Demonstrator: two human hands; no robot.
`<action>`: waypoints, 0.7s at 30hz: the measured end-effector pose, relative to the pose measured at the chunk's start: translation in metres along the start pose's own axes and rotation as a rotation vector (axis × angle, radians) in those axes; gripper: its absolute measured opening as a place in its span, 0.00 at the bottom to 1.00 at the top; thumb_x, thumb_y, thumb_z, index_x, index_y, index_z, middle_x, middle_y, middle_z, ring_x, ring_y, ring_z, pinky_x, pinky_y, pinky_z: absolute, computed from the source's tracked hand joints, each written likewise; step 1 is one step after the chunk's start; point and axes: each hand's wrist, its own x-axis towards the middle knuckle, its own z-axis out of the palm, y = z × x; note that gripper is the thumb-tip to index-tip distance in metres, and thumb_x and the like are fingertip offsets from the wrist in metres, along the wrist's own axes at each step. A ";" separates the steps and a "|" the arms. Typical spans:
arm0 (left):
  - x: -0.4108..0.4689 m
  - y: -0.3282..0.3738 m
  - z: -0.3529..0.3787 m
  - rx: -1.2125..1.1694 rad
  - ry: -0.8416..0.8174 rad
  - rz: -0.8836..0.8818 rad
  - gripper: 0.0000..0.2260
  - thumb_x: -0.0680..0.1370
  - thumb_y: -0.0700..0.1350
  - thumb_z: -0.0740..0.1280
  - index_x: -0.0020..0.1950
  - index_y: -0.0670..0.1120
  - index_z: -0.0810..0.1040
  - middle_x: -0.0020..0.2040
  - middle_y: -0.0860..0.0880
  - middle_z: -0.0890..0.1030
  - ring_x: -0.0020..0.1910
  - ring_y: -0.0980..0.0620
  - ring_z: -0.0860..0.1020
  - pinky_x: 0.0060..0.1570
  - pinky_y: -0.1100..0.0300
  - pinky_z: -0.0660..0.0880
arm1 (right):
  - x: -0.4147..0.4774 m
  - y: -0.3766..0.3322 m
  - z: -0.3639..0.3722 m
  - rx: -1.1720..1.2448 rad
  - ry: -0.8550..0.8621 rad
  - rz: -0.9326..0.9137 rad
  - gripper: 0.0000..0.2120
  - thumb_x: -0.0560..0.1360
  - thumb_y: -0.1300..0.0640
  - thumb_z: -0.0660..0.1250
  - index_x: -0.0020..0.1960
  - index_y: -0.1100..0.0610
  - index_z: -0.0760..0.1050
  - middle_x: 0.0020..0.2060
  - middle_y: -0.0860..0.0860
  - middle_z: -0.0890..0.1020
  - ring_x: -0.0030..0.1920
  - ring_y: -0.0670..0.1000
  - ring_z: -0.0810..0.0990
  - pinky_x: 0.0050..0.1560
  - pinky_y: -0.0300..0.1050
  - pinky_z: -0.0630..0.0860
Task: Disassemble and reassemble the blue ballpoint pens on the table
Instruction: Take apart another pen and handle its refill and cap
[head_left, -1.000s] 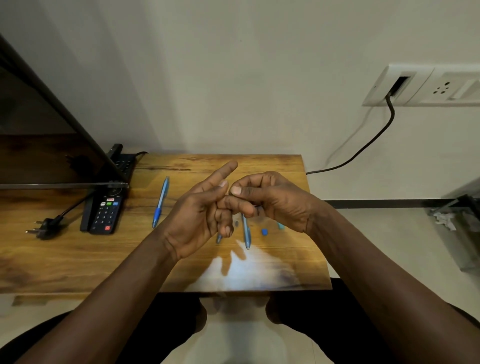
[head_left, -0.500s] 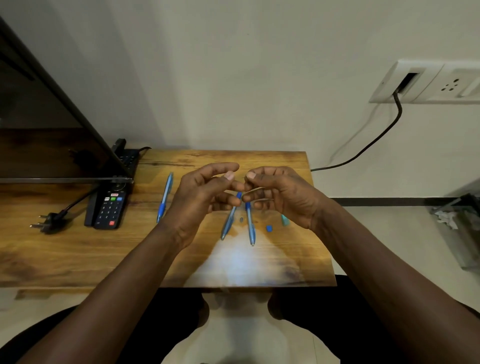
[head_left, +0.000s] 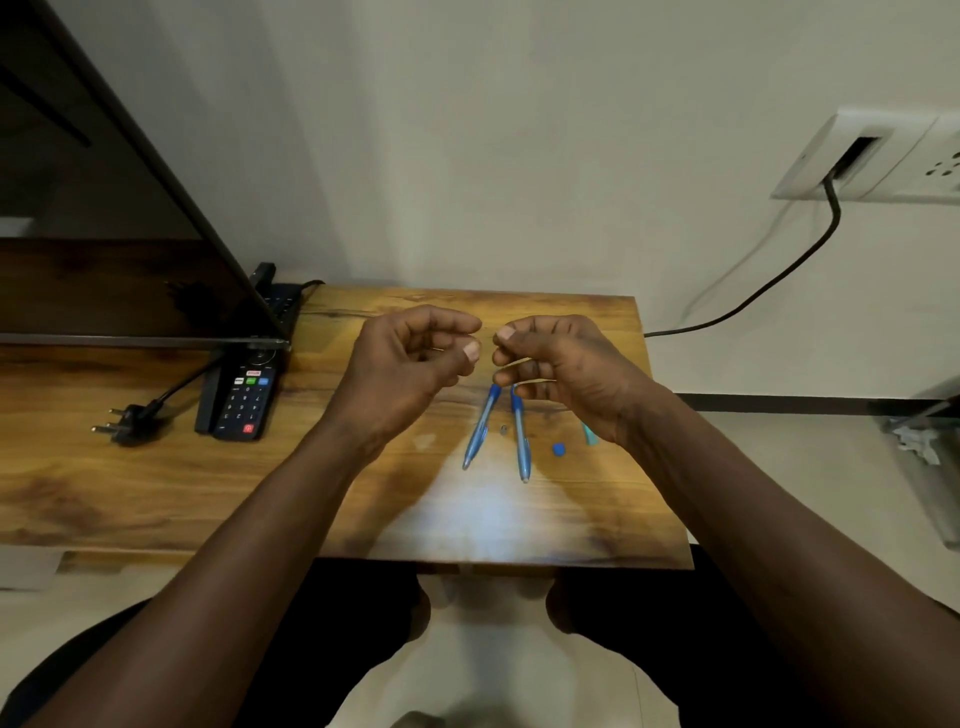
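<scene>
Two blue pen barrels lie side by side on the wooden table (head_left: 597, 519), the left barrel (head_left: 480, 428) slanted and the right barrel (head_left: 521, 439) nearly straight. Between them sits a tiny grey part (head_left: 503, 429). A small blue cap (head_left: 558, 449) and a teal piece (head_left: 589, 434) lie to their right. My right hand (head_left: 566, 369) hovers above the barrels and pinches thin pale refill pieces (head_left: 522, 360). My left hand (head_left: 410, 364) hovers beside it, fingers curled and thumb toward the right hand, with nothing visible in it. A small gap separates the fingertips.
A black remote control (head_left: 244, 400) and a loose black plug (head_left: 127, 418) lie on the left of the table. A dark screen (head_left: 104, 208) leans over the back left. A black cable (head_left: 753, 301) runs to a wall socket (head_left: 862, 161) at the right.
My hands have drawn slightly apart and risen from the table. My left index finger, straight before, is now curled. The left barrel, hidden a second ago, lies in plain view.
</scene>
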 end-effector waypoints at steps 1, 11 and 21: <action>0.000 -0.002 0.000 0.001 -0.006 0.018 0.09 0.77 0.37 0.76 0.56 0.46 0.86 0.48 0.44 0.87 0.47 0.52 0.85 0.49 0.56 0.83 | 0.000 0.000 0.001 -0.002 -0.005 -0.005 0.09 0.80 0.55 0.70 0.55 0.60 0.82 0.46 0.54 0.85 0.46 0.54 0.85 0.47 0.48 0.79; -0.002 -0.010 0.005 0.111 0.016 0.144 0.04 0.77 0.37 0.77 0.51 0.42 0.87 0.43 0.48 0.87 0.43 0.50 0.86 0.45 0.59 0.83 | -0.001 0.005 0.002 -0.024 -0.011 -0.013 0.11 0.78 0.54 0.71 0.54 0.62 0.83 0.46 0.57 0.86 0.45 0.53 0.85 0.47 0.47 0.79; 0.001 -0.008 0.005 0.038 0.077 -0.022 0.03 0.82 0.41 0.71 0.50 0.44 0.85 0.44 0.46 0.88 0.43 0.47 0.87 0.47 0.52 0.84 | -0.004 0.011 -0.014 -0.280 0.181 0.018 0.08 0.79 0.53 0.71 0.50 0.58 0.83 0.43 0.52 0.86 0.45 0.54 0.86 0.48 0.50 0.84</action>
